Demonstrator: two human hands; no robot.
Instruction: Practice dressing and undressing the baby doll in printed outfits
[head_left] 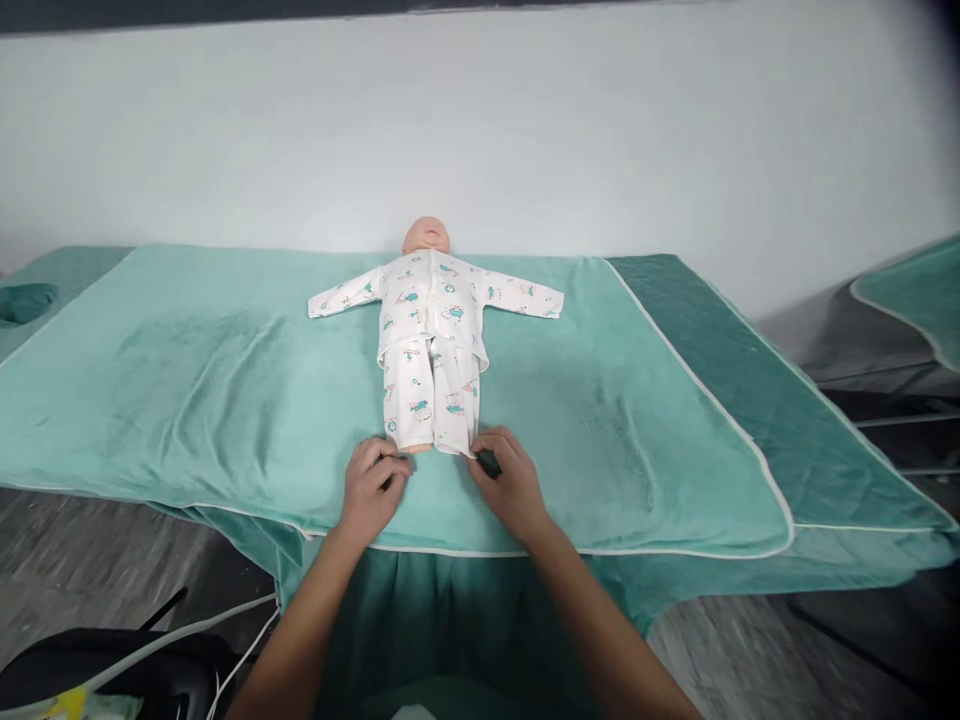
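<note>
A baby doll (427, 235) lies on its back on a green covered bed, its head toward the wall. It wears a white printed top (433, 303) with both sleeves spread out sideways, and matching white trousers (409, 395). My left hand (375, 480) is at the left trouser cuff, with its fingers bent. Between thumb and forefinger, my right hand (508, 477) pinches the corner of the right trouser cuff. A bit of the doll's foot shows at the left cuff; none shows at the right one.
The green bed cover (585, 420) has white piping along its edge. Behind the bed stands a white wall (480, 120). A black chair (172, 665) with pale cables (172, 635) is at the lower left. Another green cover (919, 300) shows at the right.
</note>
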